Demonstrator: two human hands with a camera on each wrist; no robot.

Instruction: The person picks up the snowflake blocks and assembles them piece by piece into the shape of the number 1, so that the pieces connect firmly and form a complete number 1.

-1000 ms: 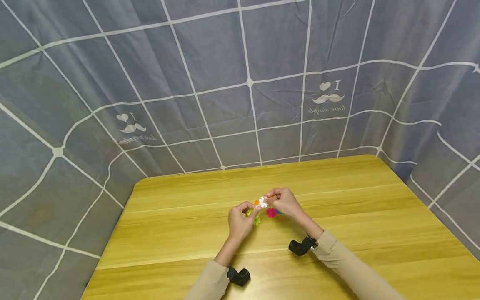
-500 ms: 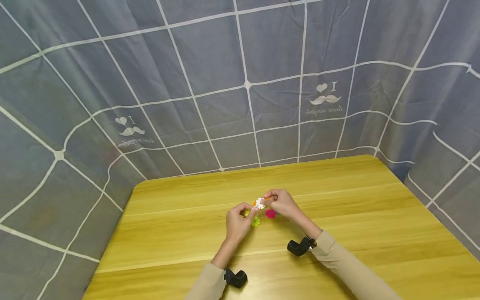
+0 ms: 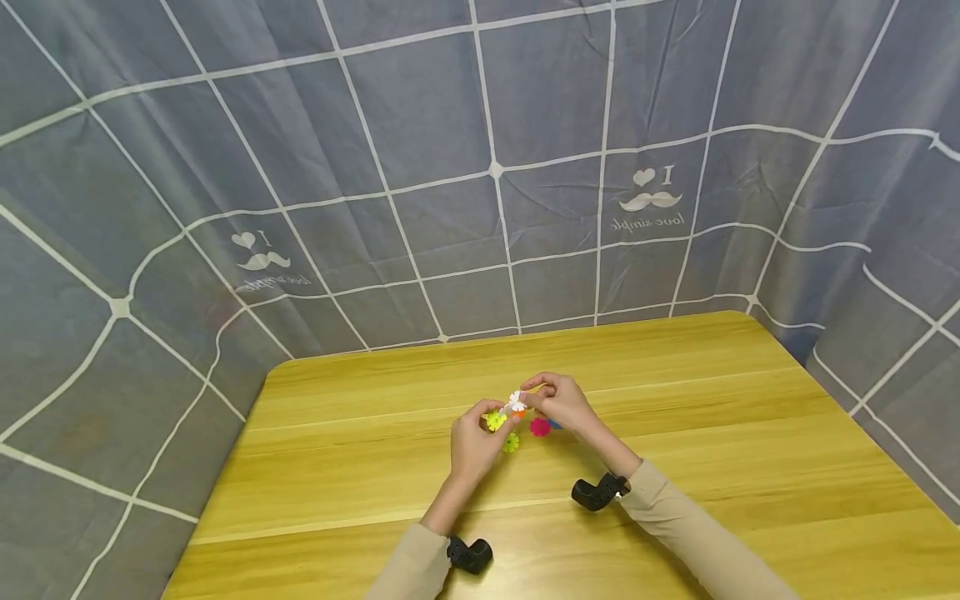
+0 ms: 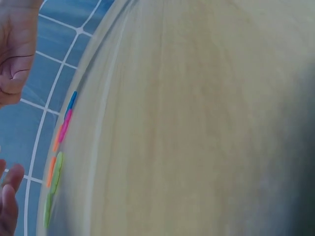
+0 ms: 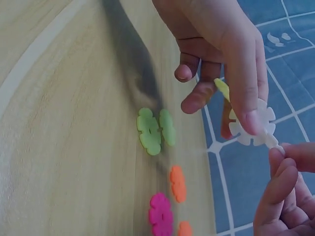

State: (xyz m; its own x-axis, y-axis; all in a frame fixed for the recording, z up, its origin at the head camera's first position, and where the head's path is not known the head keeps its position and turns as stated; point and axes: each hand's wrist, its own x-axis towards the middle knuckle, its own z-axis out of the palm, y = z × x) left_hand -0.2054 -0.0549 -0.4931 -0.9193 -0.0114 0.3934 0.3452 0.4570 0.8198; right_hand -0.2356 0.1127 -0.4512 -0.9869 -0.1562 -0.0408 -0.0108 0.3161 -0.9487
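Two white flower-shaped plastic discs meet between the hands. My left hand (image 3: 474,442) pinches one white disc (image 5: 265,118), thumb across its face, with a yellow flower disc (image 3: 495,421) next to it and the fingers. My right hand (image 3: 564,404) pinches the other white disc (image 3: 517,401), which the right wrist view shows edge-on, touching the first at an angle. Whether the slots have locked is hidden by the fingers. In the left wrist view only fingertips of the left hand (image 4: 10,201) and part of the right hand (image 4: 17,54) appear.
On the wooden table (image 3: 360,483) lie two green discs (image 5: 149,132), a pink disc (image 3: 540,427), orange discs (image 5: 177,184) and a blue disc (image 3: 555,423), close below the hands. A grey grid-patterned curtain (image 3: 420,225) stands around the table's far side and ends.
The discs between my hands have turned, so the yellow one now shows its face above my left hand. The right hand has shifted slightly; the discs on the table stay put.
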